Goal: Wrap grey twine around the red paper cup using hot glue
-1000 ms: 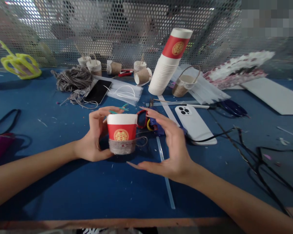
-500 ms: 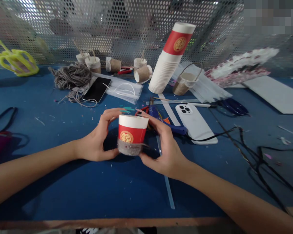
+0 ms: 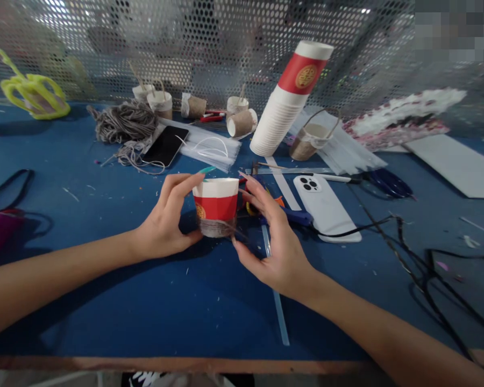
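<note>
A red and white paper cup (image 3: 218,203) with a gold emblem is between my hands, its lower part wrapped in grey cord. My left hand (image 3: 165,217) grips the cup from the left, fingers at the rim and thumb near the base. On the other side, my right hand (image 3: 275,236) has its fingers apart, with its thumb tip near the cup's lower right edge and a loose cord end there. Whether the right fingertips touch the cup is hard to see.
Behind stand a leaning stack of cups (image 3: 280,110), a grey cord bundle (image 3: 125,122), a black phone (image 3: 166,146) and small wrapped cups (image 3: 242,122). A white phone (image 3: 326,208), blue-handled pliers (image 3: 296,216) and black cables (image 3: 427,263) lie at the right.
The cup has turned so its emblem sits farther left, and it appears slightly higher in view. My right fingers have moved a little away from its rim.
</note>
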`<state>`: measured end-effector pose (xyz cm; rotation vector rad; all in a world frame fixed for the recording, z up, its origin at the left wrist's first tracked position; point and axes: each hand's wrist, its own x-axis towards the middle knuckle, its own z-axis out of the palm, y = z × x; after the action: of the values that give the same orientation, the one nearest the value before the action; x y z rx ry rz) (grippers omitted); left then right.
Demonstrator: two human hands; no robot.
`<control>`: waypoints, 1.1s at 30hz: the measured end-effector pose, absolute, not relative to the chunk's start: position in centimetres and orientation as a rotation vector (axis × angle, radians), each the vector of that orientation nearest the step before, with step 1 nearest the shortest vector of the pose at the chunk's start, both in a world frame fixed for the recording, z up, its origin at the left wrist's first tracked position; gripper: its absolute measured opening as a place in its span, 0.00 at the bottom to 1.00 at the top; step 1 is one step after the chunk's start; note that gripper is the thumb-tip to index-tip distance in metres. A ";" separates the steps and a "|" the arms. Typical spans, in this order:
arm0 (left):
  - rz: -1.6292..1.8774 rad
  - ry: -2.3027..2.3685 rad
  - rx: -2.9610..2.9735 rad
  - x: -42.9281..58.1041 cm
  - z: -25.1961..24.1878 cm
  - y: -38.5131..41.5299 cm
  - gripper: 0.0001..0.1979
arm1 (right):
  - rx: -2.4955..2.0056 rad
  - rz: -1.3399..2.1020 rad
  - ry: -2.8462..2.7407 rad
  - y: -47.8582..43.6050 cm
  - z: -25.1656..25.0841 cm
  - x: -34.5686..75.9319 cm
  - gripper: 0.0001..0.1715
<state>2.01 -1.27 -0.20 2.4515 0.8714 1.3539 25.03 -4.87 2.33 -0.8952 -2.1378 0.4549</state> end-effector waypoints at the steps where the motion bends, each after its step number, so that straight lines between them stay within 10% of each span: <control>1: 1.370 0.870 2.385 2.0 -0.3 -1.2 0.49 | -0.900 0.475 -2.128 -4.9 2.3 25.0 0.48; 13: 1.337 0.662 2.332 1.8 -0.1 -1.0 0.47 | -0.853 0.524 -2.121 -5.0 2.2 25.0 0.47; 20: 1.287 0.697 2.269 1.6 -0.2 -1.0 0.48 | -1.044 0.389 -2.203 -5.3 2.5 25.2 0.14; 33: 1.260 0.697 2.173 1.5 -0.3 -0.9 0.46 | -1.000 0.970 -1.902 -5.5 2.9 25.4 0.09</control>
<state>1.52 -0.91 -0.29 2.1727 0.6967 1.2601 25.38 -5.51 2.90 -1.0000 -1.9019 0.9696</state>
